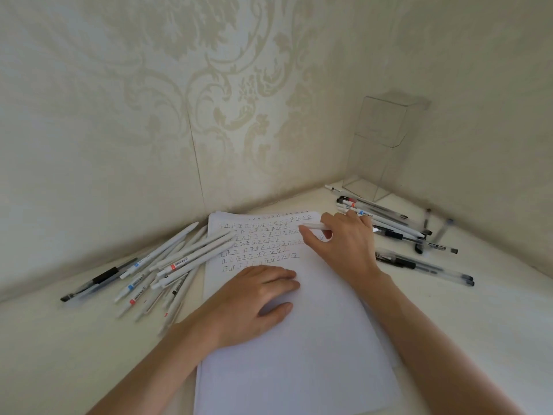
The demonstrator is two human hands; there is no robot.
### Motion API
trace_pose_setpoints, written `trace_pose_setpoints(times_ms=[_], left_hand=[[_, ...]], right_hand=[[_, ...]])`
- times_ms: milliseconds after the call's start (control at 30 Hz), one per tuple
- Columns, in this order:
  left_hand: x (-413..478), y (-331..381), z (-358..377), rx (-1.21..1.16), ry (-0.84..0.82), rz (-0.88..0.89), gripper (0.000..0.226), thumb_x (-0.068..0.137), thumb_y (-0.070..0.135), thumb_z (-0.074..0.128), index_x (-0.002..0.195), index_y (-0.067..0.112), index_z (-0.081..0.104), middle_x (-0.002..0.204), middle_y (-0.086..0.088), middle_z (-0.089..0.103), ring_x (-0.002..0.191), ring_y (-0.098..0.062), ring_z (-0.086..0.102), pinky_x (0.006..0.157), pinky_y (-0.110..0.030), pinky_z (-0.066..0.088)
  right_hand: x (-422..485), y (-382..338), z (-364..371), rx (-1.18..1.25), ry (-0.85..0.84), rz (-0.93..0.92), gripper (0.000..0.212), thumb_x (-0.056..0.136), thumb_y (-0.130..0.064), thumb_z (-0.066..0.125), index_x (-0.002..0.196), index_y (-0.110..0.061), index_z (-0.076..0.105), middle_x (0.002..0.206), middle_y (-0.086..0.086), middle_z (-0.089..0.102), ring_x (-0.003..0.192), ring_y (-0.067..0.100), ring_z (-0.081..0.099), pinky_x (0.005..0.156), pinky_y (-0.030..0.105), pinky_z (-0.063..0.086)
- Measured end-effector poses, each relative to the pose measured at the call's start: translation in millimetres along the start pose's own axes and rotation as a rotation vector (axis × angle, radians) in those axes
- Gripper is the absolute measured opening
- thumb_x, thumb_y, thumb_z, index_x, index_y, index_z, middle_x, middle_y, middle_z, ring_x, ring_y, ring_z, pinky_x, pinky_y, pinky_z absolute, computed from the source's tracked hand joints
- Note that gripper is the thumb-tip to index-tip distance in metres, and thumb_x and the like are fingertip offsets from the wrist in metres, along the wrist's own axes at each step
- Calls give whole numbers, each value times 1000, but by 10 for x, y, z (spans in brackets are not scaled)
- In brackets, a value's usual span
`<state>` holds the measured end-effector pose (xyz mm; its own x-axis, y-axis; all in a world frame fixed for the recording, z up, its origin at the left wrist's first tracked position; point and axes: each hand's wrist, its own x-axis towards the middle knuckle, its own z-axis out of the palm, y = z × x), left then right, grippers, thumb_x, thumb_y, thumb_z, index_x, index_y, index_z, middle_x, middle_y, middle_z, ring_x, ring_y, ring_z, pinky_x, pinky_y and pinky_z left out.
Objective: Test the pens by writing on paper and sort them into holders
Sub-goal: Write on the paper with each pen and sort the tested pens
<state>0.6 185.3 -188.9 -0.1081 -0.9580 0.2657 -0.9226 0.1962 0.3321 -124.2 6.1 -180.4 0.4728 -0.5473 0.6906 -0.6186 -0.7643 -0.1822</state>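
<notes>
A stack of white paper (299, 348) lies in the middle of the table, its top part filled with rows of small written marks. My left hand (254, 301) rests flat on the sheet just below the writing. My right hand (344, 244) grips a white pen (314, 226) over the upper right of the page, the pen pointing left. A heap of white pens (173, 265) lies left of the paper, with a black-gripped pen at its far left. Another group of pens (398, 229) lies to the right. A clear plastic holder (377, 151) stands in the back right corner.
Patterned walls close the table in at the back and on the right. Two clear pens (425, 266) lie apart at the right, near the table's right side. Bare tabletop (74, 354) shows at the front left.
</notes>
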Motion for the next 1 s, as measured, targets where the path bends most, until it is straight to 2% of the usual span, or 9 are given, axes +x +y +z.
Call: trace_pose_setpoints(times_ms=[100, 267, 367, 500, 600, 667, 767, 867, 1000], left_hand=[[2, 6, 9, 6, 0, 2, 47, 90, 48, 35, 128, 27, 53, 136, 13, 46, 123, -1, 34, 103, -14, 18], [0, 29, -2, 8, -1, -5, 46, 90, 47, 37, 126, 25, 55, 134, 11, 49, 120, -3, 36, 102, -14, 19], [0, 36, -7, 15, -13, -9, 44, 90, 46, 38, 125, 25, 55, 133, 11, 49, 120, -4, 38, 102, -16, 21], [-1, 61, -18, 30, -22, -26, 43, 90, 44, 39, 124, 25, 56, 132, 10, 51, 119, -5, 39, 101, -16, 22], [8, 111, -1, 47, -4, -50, 41, 90, 43, 39, 120, 23, 58, 128, 9, 53, 117, -6, 42, 99, -15, 23], [9, 151, 19, 53, 15, -60, 39, 90, 43, 40, 116, 21, 59, 126, 6, 54, 116, -7, 42, 99, -15, 24], [11, 180, 21, 59, 22, -69, 40, 89, 45, 38, 115, 20, 57, 133, 3, 50, 121, -11, 41, 101, -15, 21], [13, 194, 4, 54, -8, -76, 51, 89, 49, 29, 126, 22, 50, 142, 5, 41, 128, -10, 34, 104, -13, 14], [47, 199, 8, 103, -21, -92, 57, 88, 53, 23, 135, 26, 42, 140, 7, 42, 126, -10, 36, 103, -17, 19]], right_hand=[[3, -13, -9, 5, -19, 18, 59, 74, -75, 43, 51, -22, 29, 46, -10, 34, 57, 18, 36, 68, 33, 27], [-13, -89, -44, 10, 22, 13, 49, 73, -58, 47, 50, -19, 30, 44, -8, 31, 53, 21, 39, 69, 35, 35], [20, -62, -44, 21, 5, -18, 49, 75, -64, 49, 58, -18, 39, 49, -8, 38, 55, 20, 43, 67, 32, 32], [48, -51, -162, 324, 25, -57, 37, 86, -39, 48, 92, -6, 62, 58, 4, 58, 53, 27, 55, 50, 28, 40], [40, -154, -294, 626, -8, 88, 46, 86, -35, 27, 103, -7, 58, 81, 3, 62, 79, 24, 56, 68, 37, 44], [29, -185, -308, 672, -52, 182, 47, 89, -42, 23, 95, -11, 58, 80, 2, 63, 80, 21, 55, 70, 38, 45], [41, -216, -312, 846, -167, 404, 46, 95, -53, 40, 79, -19, 66, 65, 2, 68, 65, 14, 62, 68, 37, 50], [49, -245, -274, 799, -282, 379, 26, 89, -37, 62, 74, -16, 64, 61, -1, 67, 55, 8, 57, 60, 22, 45], [10, -223, -142, 979, -352, 506, 21, 86, -17, 65, 75, -14, 48, 50, 5, 61, 49, 14, 49, 55, 25, 41]])
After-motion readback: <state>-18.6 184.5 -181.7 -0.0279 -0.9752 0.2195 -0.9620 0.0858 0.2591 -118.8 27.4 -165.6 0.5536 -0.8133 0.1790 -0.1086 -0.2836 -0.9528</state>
